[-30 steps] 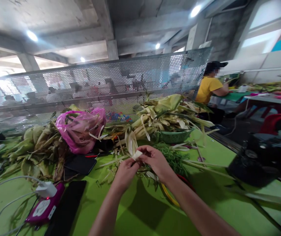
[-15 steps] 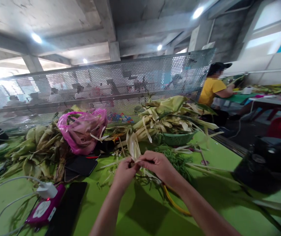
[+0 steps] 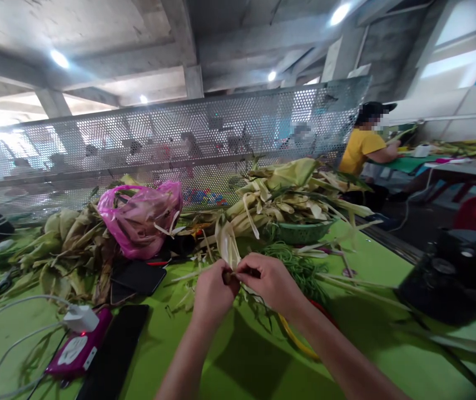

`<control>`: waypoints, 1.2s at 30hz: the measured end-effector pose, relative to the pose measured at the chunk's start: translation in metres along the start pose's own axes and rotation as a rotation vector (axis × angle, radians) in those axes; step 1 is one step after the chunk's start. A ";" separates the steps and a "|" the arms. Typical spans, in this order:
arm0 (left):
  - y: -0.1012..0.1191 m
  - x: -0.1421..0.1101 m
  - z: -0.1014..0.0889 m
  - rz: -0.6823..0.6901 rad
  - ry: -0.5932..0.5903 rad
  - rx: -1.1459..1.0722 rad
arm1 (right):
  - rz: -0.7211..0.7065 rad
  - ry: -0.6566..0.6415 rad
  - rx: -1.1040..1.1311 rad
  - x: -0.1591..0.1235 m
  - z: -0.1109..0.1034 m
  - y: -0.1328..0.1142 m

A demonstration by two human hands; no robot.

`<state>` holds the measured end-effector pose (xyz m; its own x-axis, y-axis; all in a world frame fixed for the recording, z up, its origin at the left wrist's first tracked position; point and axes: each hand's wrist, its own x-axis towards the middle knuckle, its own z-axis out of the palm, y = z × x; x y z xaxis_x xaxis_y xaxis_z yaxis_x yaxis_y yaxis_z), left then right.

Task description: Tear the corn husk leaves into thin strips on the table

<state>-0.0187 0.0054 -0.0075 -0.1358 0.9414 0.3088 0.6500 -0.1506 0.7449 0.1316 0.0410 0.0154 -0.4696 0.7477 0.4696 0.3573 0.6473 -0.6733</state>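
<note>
A pale corn husk (image 3: 227, 243) stands up between my hands, its lower end pinched by both. My left hand (image 3: 216, 286) grips the base, thumb against the curled fingers. Touching the same spot from the right, my right hand (image 3: 266, 278) pinches the husk with thumb and forefinger. What lies inside the pinch is hidden by the fingers. Just behind my right hand are thin green strands (image 3: 300, 272). A yellow loop (image 3: 298, 340) shows beneath my right forearm. Beyond the hands, a heap of husks (image 3: 288, 191) overflows a green basket (image 3: 302, 232).
At the left are a husk pile (image 3: 67, 239), a pink plastic bag (image 3: 125, 222), a dark phone (image 3: 144, 278), and a purple power strip (image 3: 80, 350) with a white charger. A perforated metal screen (image 3: 158, 139) stands behind. At right are a black container (image 3: 438, 283) and a seated person (image 3: 361, 147).
Both hands stay at the base of the husk. My left hand has turned slightly, and its fingers have shifted a little. The view has moved slightly.
</note>
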 end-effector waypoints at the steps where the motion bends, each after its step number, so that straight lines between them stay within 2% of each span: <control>1: 0.000 0.000 0.000 0.017 0.000 0.024 | -0.009 -0.006 -0.020 0.000 0.001 0.000; 10: -0.009 -0.003 0.008 0.150 -0.020 0.173 | -0.062 -0.096 -0.180 -0.003 0.004 -0.010; 15: -0.007 -0.002 0.006 0.142 -0.021 0.145 | -0.055 -0.092 -0.082 -0.004 0.005 -0.009; 22: -0.006 -0.002 0.009 0.119 -0.061 0.194 | -0.055 -0.146 -0.109 -0.003 0.001 -0.007; 29: -0.006 -0.003 0.007 0.127 -0.090 0.250 | -0.028 -0.143 -0.077 -0.001 0.006 -0.010; 33: -0.002 -0.003 0.001 0.106 -0.107 0.146 | -0.043 -0.136 -0.046 -0.001 0.005 -0.009; 36: -0.001 -0.001 -0.007 0.050 -0.165 -0.033 | -0.065 -0.153 0.020 -0.001 0.000 -0.008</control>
<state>-0.0245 0.0028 -0.0049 0.0222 0.9687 0.2471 0.6273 -0.2060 0.7510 0.1294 0.0355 0.0207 -0.6092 0.6723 0.4207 0.3070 0.6890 -0.6565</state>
